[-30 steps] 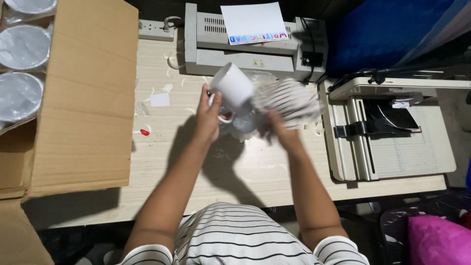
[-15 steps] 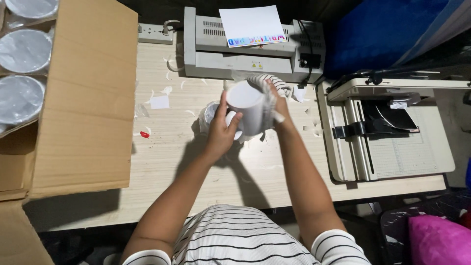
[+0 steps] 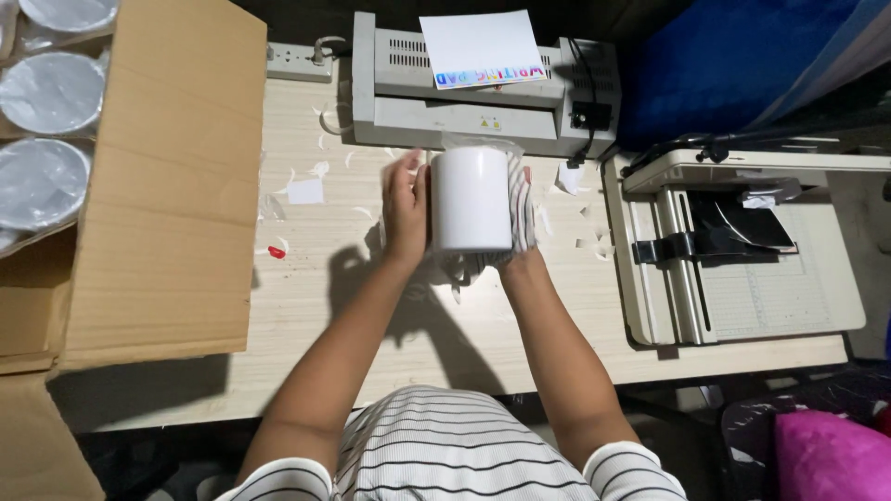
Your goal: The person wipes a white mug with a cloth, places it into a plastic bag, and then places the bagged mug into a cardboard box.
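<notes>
A plain white mug [image 3: 471,198] is held upright over the wooden table [image 3: 371,306], between both hands. My left hand [image 3: 406,206] presses flat against its left side. My right hand [image 3: 520,218] holds its right side through a striped white cloth [image 3: 525,209], which wraps under the mug and hangs a little below it. A thin clear film shows at the mug's top edge.
A grey laminator [image 3: 464,93] with a white sheet [image 3: 480,46] stands behind the mug. A paper trimmer [image 3: 733,250] lies at the right. An open cardboard box [image 3: 158,176] with wrapped white mugs [image 3: 42,181] fills the left. Paper scraps [image 3: 304,190] litter the table.
The mug was tilted and held higher a second ago; now it stands upright, lower and centred, with the cloth moved to its right side under my right hand.
</notes>
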